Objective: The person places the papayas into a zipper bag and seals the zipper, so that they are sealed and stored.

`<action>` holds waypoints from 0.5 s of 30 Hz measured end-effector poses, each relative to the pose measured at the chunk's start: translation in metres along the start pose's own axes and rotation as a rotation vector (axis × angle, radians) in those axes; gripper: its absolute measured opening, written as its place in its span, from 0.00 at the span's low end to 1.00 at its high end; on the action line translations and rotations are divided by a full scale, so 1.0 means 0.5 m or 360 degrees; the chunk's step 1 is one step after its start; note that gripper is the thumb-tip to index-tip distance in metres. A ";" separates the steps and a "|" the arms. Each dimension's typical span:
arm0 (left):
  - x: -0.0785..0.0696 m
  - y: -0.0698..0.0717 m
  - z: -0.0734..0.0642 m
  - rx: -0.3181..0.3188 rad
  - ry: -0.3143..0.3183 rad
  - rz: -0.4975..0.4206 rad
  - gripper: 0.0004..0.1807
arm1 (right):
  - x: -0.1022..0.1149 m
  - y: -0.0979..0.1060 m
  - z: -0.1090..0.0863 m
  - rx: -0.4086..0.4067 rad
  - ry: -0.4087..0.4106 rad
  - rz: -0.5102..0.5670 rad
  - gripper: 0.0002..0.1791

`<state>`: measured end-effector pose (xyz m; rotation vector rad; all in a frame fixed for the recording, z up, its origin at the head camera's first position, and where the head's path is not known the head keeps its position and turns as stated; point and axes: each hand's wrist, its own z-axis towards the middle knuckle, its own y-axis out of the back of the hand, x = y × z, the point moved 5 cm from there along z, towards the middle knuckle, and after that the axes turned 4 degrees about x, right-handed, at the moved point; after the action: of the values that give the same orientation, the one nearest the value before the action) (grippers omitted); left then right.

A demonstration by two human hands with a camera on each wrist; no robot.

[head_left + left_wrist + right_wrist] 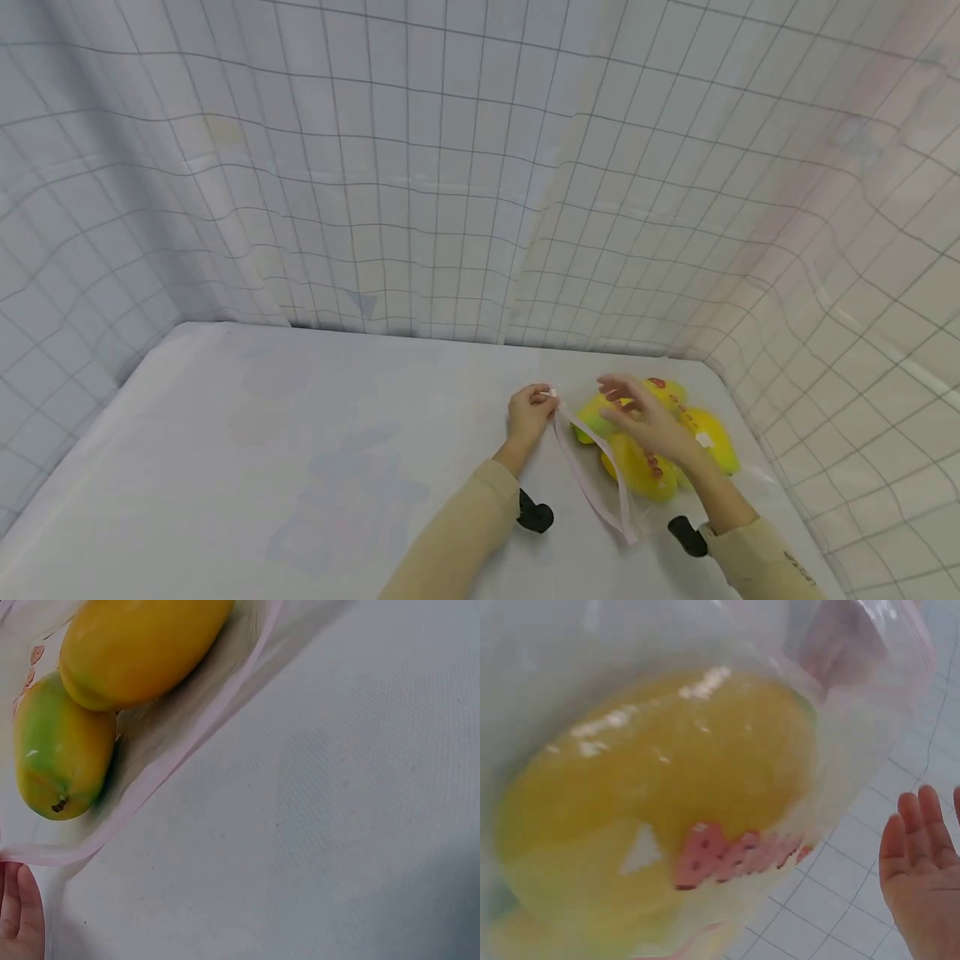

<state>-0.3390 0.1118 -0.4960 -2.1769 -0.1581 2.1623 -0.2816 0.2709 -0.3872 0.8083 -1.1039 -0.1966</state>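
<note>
A clear plastic bag with a pink rim (625, 502) and red lettering lies on the right part of the table, its mouth spread apart toward the left. Several yellow-green mangoes (142, 649) are inside it; a dark stem end shows on one in the left wrist view. My left hand (531, 414) pinches the far corner of the pink rim between thumb and fingers. Above the bag, my right hand (651, 423) has its fingers extended and holds nothing. In the right wrist view its palm (922, 862) appears beside the bag, apart from the plastic.
The white table (300, 433) extends far to the left. A grid-patterned white curtain (450, 167) hangs behind the table and along both sides, close to the bag at right. Black wrist mounts (535, 513) stick out near both sleeves.
</note>
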 end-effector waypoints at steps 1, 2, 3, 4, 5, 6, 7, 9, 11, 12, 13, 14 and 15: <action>0.000 0.000 0.000 0.0000 0.0007 -0.0005 0.11 | -0.001 0.002 0.011 0.0083 -0.0038 -0.0015 0.23; 0.000 -0.001 0.000 0.0001 0.0005 -0.0006 0.11 | -0.002 0.004 0.023 0.0147 -0.0047 -0.0047 0.23; 0.000 -0.001 0.000 0.0000 -0.0001 -0.0003 0.11 | -0.003 0.005 0.034 0.0203 -0.0059 -0.0064 0.24; 0.000 -0.002 0.001 -0.0004 -0.0001 -0.0001 0.11 | -0.005 0.006 0.045 0.0248 -0.0061 -0.0068 0.24; -0.001 -0.001 0.001 -0.0004 -0.0001 0.0000 0.11 | 0.001 0.007 0.056 0.0287 -0.0061 -0.0071 0.24; -0.001 -0.001 0.001 -0.0005 -0.0001 -0.0003 0.11 | -0.001 0.008 0.066 0.0323 -0.0058 -0.0078 0.25; -0.002 0.000 0.001 -0.0004 -0.0004 -0.0001 0.11 | -0.005 0.009 0.077 0.0352 -0.0065 -0.0081 0.25; -0.004 0.002 0.000 -0.0002 0.0000 -0.0007 0.11 | -0.014 0.010 0.095 0.0418 -0.0082 -0.0066 0.26; -0.004 0.002 -0.001 0.0005 0.0009 -0.0019 0.11 | -0.023 0.010 0.111 0.0483 -0.0122 -0.0053 0.27; -0.004 0.002 -0.001 0.0008 0.0013 -0.0020 0.11 | -0.035 0.009 0.118 0.0517 -0.0140 -0.0037 0.27; -0.004 0.001 -0.001 0.0013 0.0008 -0.0019 0.11 | -0.040 0.007 0.124 0.0547 -0.0155 -0.0026 0.27; -0.002 0.000 -0.001 0.0019 0.0006 -0.0020 0.11 | -0.043 0.005 0.130 0.0575 -0.0165 -0.0015 0.27; -0.002 0.000 -0.001 0.0024 0.0004 -0.0015 0.12 | -0.047 0.003 0.135 0.0597 -0.0169 -0.0017 0.27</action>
<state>-0.3386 0.1117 -0.4952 -2.1663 -0.1516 2.1485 -0.3505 0.2518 -0.3894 1.1485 -1.2560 -0.0404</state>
